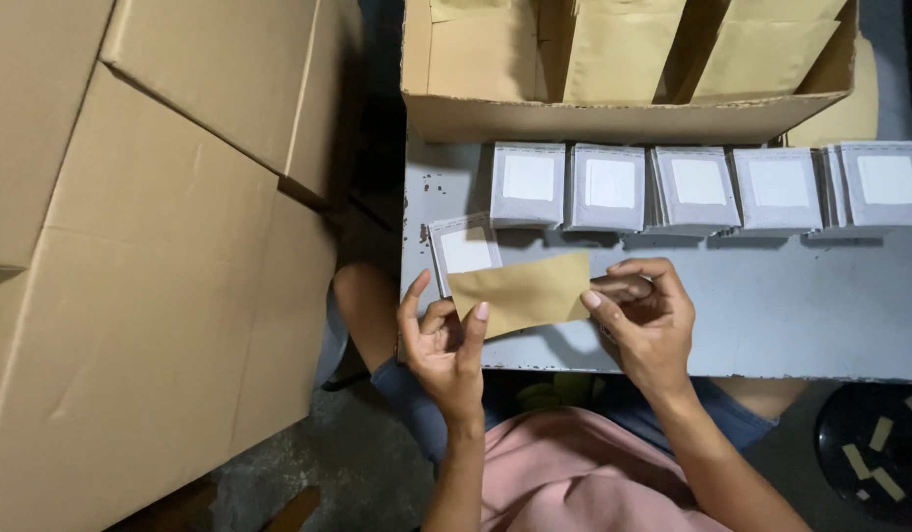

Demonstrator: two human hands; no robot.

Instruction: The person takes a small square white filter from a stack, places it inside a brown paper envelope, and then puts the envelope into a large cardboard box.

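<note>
At the far left, large closed cardboard cartons stand stacked beside the grey table, within arm's reach of the seated person. The left hand is curled with thumb and fingertips pinching the left end of a small brown paper envelope, and the right hand closes on the right end the same way, so the envelope is stretched flat between them just above the near table edge, apparently to keep it taut and level for handling. Just behind its left end lies a single grey pouch with a white square patch, set apart from the others. Farther back, a row of like grey pouches stands in small upright stacks, patches facing out. Behind that, an open cardboard box holds upright brown envelopes, sorted in bundles
</note>
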